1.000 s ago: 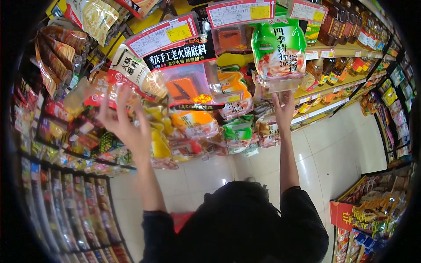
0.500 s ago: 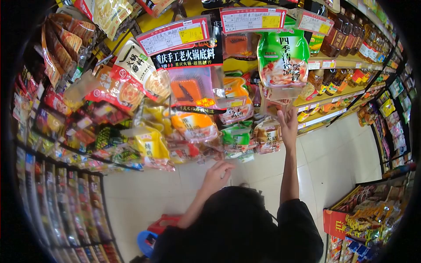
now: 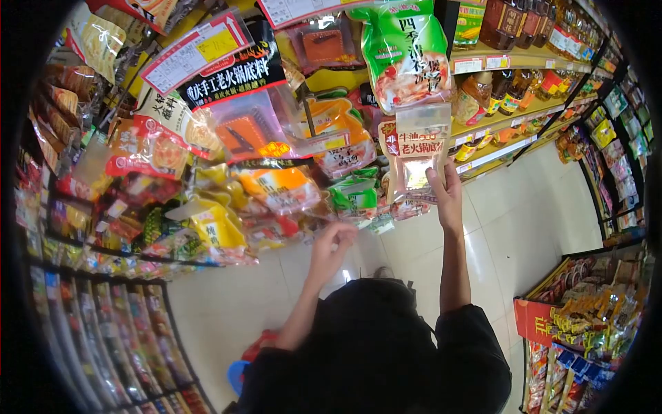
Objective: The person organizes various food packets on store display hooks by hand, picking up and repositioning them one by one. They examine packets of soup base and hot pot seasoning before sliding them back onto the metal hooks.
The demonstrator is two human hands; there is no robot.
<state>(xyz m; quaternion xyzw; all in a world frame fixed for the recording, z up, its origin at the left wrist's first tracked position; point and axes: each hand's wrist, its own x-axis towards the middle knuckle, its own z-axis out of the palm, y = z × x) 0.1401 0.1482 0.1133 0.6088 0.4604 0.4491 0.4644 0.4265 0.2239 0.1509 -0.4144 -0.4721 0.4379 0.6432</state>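
My right hand (image 3: pixel 447 196) grips a tan-and-red hotpot base packet (image 3: pixel 419 141) by its lower right edge, thumb on the front. The packet stands upright, face towards me, with its clear top overlapping the bottom of a green hanging soup-base pouch (image 3: pixel 405 58). My left hand (image 3: pixel 329 252) is held lower, fingers curled in and nothing visible in them. Just above it hang a smaller green pouch (image 3: pixel 353 198) and an orange pouch (image 3: pixel 279 186). A black-and-purple hotpot base pack (image 3: pixel 241 114) hangs further left.
Price tags (image 3: pixel 200 52) stick out above the hanging packs. Bottles (image 3: pixel 510 24) line yellow shelves at right. A display box (image 3: pixel 534 321) stands low right, another shelf (image 3: pixel 114 331) low left. A blue and red object (image 3: pixel 238 372) is on the tiled floor.
The tan packet has come up into full view in my right hand, its front now showing. My left hand has dropped back slightly to the left. The view has shifted, moving the shelf packs leftward.
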